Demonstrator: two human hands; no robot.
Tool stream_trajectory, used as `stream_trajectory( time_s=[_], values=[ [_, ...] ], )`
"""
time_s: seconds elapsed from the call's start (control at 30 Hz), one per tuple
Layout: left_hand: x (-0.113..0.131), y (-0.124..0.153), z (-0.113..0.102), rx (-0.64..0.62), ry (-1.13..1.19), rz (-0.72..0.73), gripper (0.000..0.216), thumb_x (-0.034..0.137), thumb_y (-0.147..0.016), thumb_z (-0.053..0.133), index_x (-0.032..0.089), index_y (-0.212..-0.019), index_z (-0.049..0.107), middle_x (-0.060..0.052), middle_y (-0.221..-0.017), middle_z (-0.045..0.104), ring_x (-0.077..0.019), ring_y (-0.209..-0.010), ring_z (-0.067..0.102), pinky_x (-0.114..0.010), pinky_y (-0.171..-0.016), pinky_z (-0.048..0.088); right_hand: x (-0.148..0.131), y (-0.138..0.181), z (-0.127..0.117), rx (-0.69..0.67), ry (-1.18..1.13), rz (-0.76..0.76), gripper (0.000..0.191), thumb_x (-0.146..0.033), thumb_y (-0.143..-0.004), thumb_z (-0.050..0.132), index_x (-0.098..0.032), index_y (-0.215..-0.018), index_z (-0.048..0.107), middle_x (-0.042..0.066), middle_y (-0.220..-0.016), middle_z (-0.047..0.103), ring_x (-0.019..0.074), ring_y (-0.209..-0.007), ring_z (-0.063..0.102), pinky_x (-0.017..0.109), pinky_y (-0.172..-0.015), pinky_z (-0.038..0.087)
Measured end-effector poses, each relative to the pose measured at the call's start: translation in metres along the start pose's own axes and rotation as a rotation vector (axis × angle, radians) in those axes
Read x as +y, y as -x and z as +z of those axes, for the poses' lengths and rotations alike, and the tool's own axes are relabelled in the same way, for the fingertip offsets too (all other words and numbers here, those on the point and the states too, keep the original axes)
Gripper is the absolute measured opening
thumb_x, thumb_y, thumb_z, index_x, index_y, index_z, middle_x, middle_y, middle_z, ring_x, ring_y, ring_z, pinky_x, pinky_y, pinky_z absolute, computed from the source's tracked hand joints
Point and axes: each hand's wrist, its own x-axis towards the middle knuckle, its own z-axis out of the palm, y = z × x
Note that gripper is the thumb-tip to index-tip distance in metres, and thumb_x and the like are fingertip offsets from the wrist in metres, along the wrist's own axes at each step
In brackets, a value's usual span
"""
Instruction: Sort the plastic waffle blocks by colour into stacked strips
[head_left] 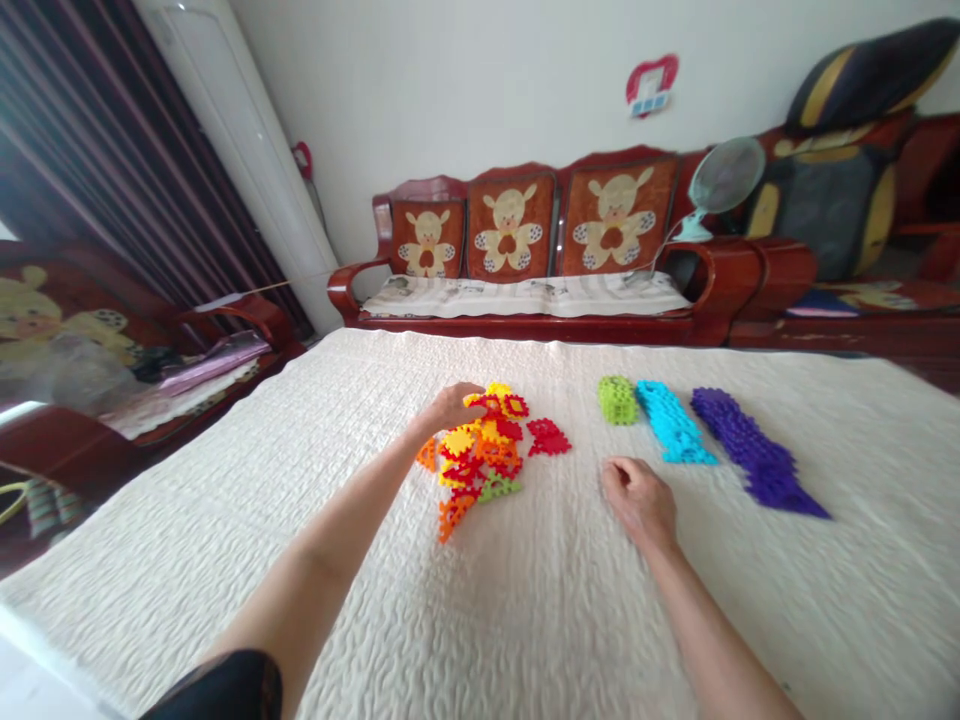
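Observation:
My left hand reaches into the far side of a mixed pile of red, orange and yellow snowflake pieces on a white quilted cover; its fingers curl onto the pieces, and what they pinch is hidden. A green piece lies at the pile's near edge. My right hand rests on the cover as a loose fist, with nothing visible in it, just in front of three sorted groups: a green stack, a blue row and a purple row.
A red wooden sofa with bear cushions stands behind the cover. A small fan and dark cushions sit at the right. A red armchair with clutter is at the left, beside a white standing air conditioner.

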Motion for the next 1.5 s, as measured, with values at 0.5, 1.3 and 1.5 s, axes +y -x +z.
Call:
stream_trajectory(
  time_s=[0.5, 1.3, 1.5],
  values=[
    [0.0, 0.16, 0.06, 0.12, -0.088, 0.149, 0.069, 0.035, -0.07, 0.072, 0.02, -0.134, 0.05, -0.017, -0.143, 0.04, -0.0348, -0.137, 0.032, -0.053, -0.109, 0.034, -0.01, 0.001, -0.003, -0.03, 0.124, 0.017, 0.027, -0.025, -0.087, 0.045, -0.016, -0.088, 0.07, 0.006, -0.081, 0.064, 0.0139, -0.064, 0.047, 0.027, -0.059, 0.024],
    [0.004, 0.106, 0.035, 0.283, -0.076, 0.039, 0.019, 0.012, -0.081, 0.046, 0.016, -0.083, 0.065, -0.007, -0.084, 0.064, -0.0166, -0.08, 0.06, -0.03, -0.079, 0.05, -0.012, 0.001, -0.001, -0.043, 0.167, 0.039, 0.023, -0.024, -0.089, 0.047, -0.016, -0.088, 0.069, 0.004, -0.081, 0.061, 0.0113, -0.062, 0.041, 0.028, -0.058, 0.02],
    [0.02, 0.089, 0.04, 0.329, -0.044, 0.053, 0.038, 0.028, -0.084, 0.057, 0.016, -0.119, 0.058, -0.012, -0.118, 0.062, -0.0205, -0.104, 0.061, -0.032, -0.09, 0.049, -0.013, 0.001, -0.001, -0.026, 0.156, 0.031, 0.022, -0.023, -0.089, 0.048, -0.016, -0.088, 0.069, 0.004, -0.081, 0.061, 0.0113, -0.063, 0.042, 0.027, -0.059, 0.021]
  ],
)
